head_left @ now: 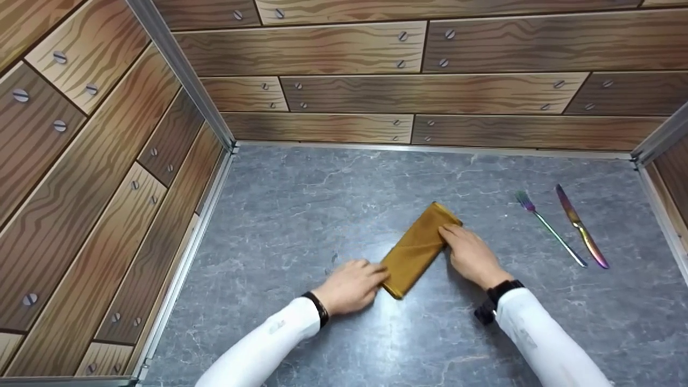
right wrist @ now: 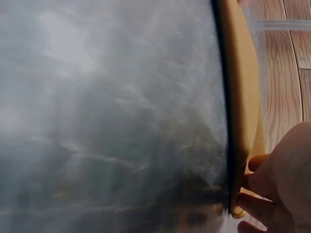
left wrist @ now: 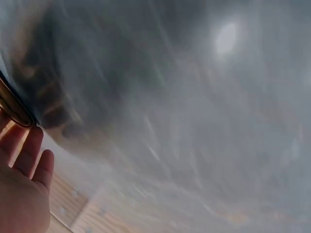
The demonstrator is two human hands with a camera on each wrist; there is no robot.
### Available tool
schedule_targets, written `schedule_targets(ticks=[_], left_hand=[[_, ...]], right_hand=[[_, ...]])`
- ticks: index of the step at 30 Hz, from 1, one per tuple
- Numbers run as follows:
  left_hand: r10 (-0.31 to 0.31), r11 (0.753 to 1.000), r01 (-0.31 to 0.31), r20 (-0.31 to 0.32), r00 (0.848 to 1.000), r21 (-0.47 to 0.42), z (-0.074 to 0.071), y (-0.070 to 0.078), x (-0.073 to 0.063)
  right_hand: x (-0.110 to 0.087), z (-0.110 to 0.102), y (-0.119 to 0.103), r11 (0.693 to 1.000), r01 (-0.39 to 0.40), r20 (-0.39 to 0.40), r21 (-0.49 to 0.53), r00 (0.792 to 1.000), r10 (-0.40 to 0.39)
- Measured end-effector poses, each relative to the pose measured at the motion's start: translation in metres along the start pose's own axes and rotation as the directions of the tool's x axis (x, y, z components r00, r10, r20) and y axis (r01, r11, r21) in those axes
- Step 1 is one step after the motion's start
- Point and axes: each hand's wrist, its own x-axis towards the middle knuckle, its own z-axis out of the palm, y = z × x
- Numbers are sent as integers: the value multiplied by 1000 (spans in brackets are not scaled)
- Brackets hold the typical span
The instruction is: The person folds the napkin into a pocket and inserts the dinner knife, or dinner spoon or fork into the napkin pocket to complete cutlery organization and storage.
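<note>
A mustard-gold folded cloth lies slantwise on the grey marbled surface, a long narrow rectangle. At its near left end my left hand grips the corner with the fingertips; in the left wrist view the cloth's folded edge meets the fingers, and the thumb is hidden. My right hand holds the far right edge. In the right wrist view the fingers of that hand bend against the cloth's rounded fold.
To the right of the hands lie a fork and a knife, both iridescent metal, side by side. Walls with a wood-plank print and metal edging bound the grey surface at the back, left and right.
</note>
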Motion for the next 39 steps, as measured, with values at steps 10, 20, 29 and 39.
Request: schedule_targets(ticks=[10,20,29,39], left_hand=[[116,988,-111,-37,993,107,6,33,-4],[133,984,-132,-1,991,121,11,48,2],[96,988,-98,19,995,119,8,49,8],[98,983,-100,18,995,153,0,52,13]], right_hand=[[29,-3,-6,999,49,50,-1,998,-49],[52,-8,-15,998,60,113,4,992,-60],[65,-9,-17,998,65,152,-22,987,-61],[42,-36,38,971,-45,-162,234,983,85]])
